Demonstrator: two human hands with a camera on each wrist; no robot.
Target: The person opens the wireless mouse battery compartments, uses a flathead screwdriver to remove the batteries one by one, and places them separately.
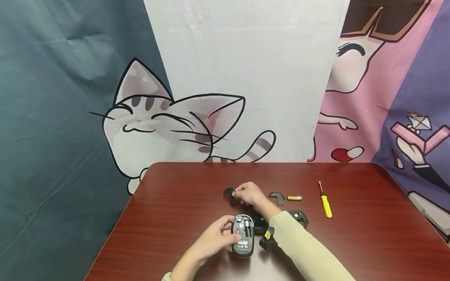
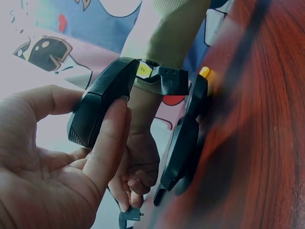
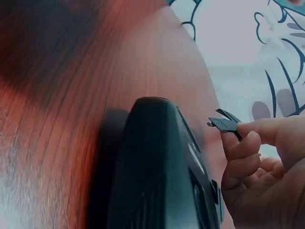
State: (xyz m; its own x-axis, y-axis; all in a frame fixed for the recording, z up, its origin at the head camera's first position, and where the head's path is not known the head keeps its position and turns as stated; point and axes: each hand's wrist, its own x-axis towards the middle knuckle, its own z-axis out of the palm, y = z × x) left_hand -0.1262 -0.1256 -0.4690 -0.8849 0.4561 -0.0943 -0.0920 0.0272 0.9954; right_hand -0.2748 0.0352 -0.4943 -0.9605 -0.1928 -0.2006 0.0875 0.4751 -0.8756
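Observation:
My left hand (image 1: 214,238) grips a black computer mouse (image 1: 243,245) by its sides, its underside toward the head camera. The battery slot (image 1: 247,228) in that underside is uncovered. Beyond it, over the table, my right hand (image 1: 251,194) pinches a small black battery cover (image 1: 229,192) between thumb and fingertips. The right wrist view shows this cover (image 3: 225,125) by its flat tab and curved edge, apart from the mouse. In the left wrist view, the held mouse (image 2: 102,102) sits between thumb and fingers.
Two more mice lie under my right forearm: one mouse (image 1: 260,228) partly hidden, another mouse (image 1: 300,217) to its right. Behind them are a second battery cover (image 1: 278,197) and an AA-size battery (image 1: 294,198). A yellow-handled screwdriver (image 1: 327,207) lies farther right on the brown table (image 1: 365,243).

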